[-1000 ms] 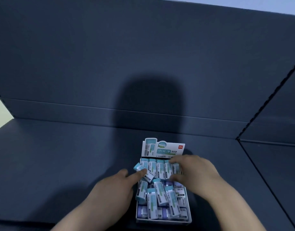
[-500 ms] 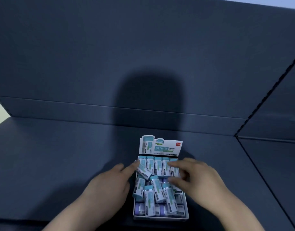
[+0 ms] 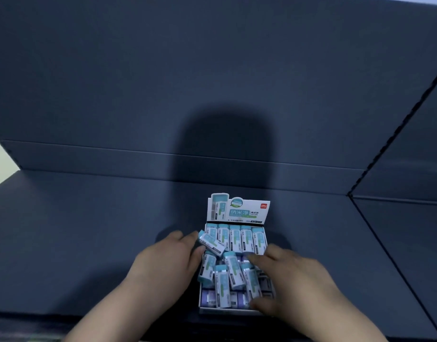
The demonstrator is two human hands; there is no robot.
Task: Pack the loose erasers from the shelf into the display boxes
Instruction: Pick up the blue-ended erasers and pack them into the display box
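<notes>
Lower centre, display box [image 3: 238, 211] on shelf [image 3: 89, 230]: back row of erasers [image 3: 234, 239] packed, front heap [image 3: 227, 275] unsorted, judged half done; left hand [image 3: 168, 262] fingers pinch tilted eraser [image 3: 211, 243], right hand [image 3: 294, 282] fingers spread apart on heap.

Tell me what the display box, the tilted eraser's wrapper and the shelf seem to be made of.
Display box: thin printed cardboard; its flat header flap stands folded up.
Tilted eraser: printed paper sleeve, probably, with a bare teal end showing.
Shelf: dark matte panels, perhaps painted metal or board; cannot tell which.
</notes>
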